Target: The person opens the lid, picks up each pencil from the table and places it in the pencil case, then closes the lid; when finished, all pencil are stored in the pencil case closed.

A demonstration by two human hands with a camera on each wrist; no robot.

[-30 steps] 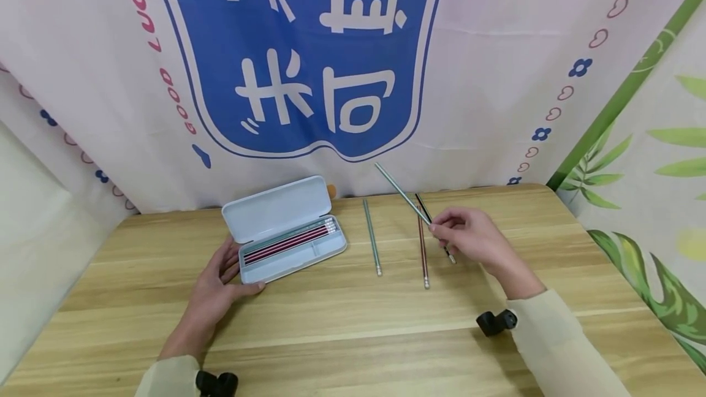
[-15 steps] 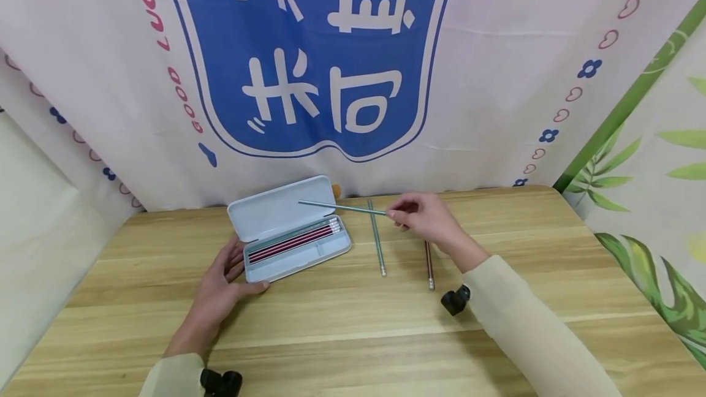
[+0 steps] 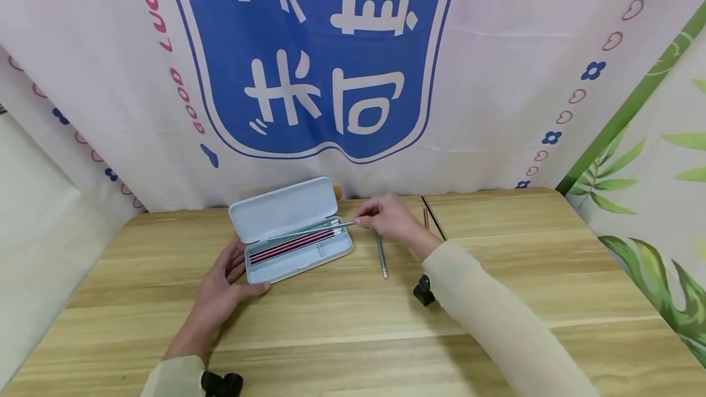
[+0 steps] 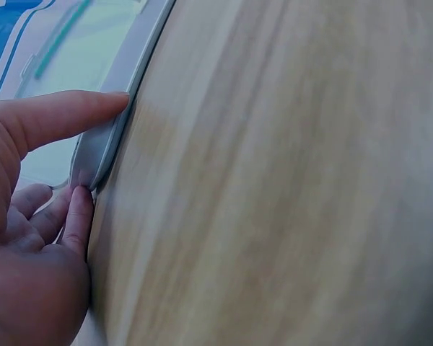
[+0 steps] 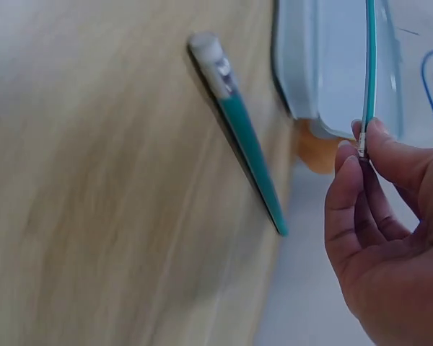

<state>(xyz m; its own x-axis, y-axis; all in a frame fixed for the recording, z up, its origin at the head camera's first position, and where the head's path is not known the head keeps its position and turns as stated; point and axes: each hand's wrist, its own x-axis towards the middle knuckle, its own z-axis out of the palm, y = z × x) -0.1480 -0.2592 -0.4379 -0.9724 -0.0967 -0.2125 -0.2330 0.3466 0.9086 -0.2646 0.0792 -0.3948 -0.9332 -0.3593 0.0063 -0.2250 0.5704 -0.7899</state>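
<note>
A light blue pencil case [image 3: 282,206] lies with its lid raised, holding several maroon and green pencils. My left hand [image 3: 216,294] grips its left end, thumb along the front edge and the other fingers around the side. In the left wrist view the fingertips [image 4: 79,198] touch the case's corner. My right hand [image 3: 386,218] pinches a green pencil [image 5: 370,68] by its eraser end, beside the case's right end. That pencil's far part reaches over the case's tray, slanting above the pencils inside. Another green pencil [image 3: 382,257] lies on the table, its upper part hidden by the right hand.
A black pencil [image 3: 432,214] and a red pencil [image 3: 426,218] lie right of the hand, partly hidden by the forearm. Something orange [image 3: 338,192] sits behind the case. A printed cloth [image 3: 485,103] hangs along the back edge of the wooden table [image 3: 331,336].
My right hand has carried the green pencil leftward from beside the black and red pencils to the case, swinging and lowering it over the tray. The left hand stays on the case.
</note>
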